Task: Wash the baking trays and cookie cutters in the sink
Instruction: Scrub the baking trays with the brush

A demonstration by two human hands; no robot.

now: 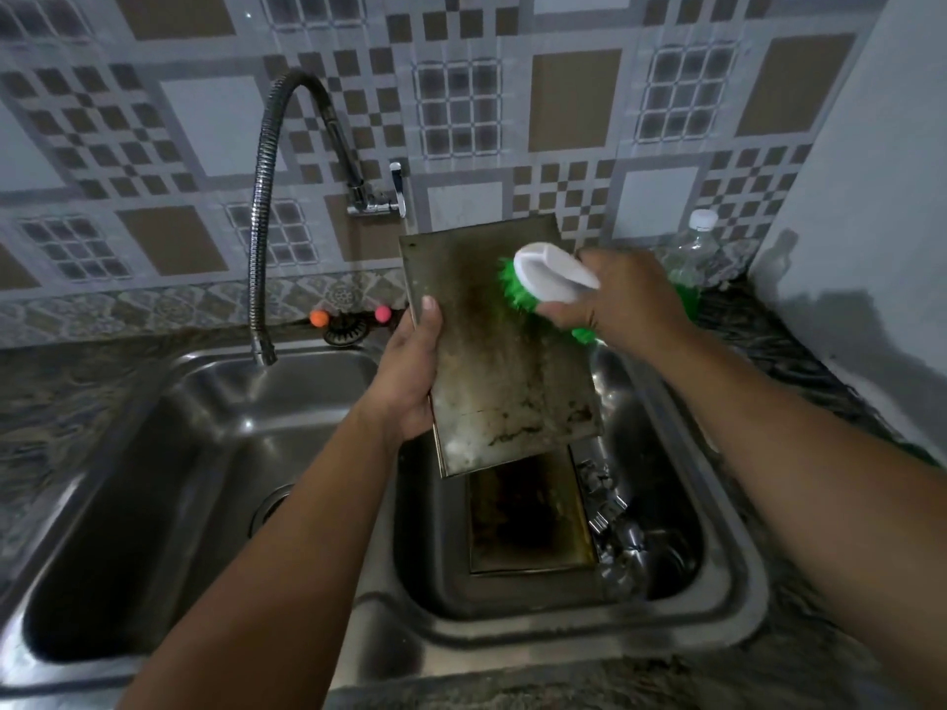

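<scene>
Green bristles of the scrub brush (538,294) meet the stained baking tray (492,361), tilted above the right sink basin (717,556). The left hand (410,371) grips its nine o'clock edge; the right hand (622,299) clasps the brush. Scrubbing is under way; next, likely firmer strokes toward six o'clock. A second tray (528,525) and cookie cutters (610,515) wait below. A granite counter (799,668) and tiled wall (512,94) surround them.

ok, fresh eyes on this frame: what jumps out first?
The stained baking tray, held tilted over the right basin by the left hand, with the right hand pressing a green-bristled scrub brush against its upper part. Below it, a second, darker tray lies in that basin beside metal cookie cutters. The coiled faucet hose arcs over the left basin.
</scene>
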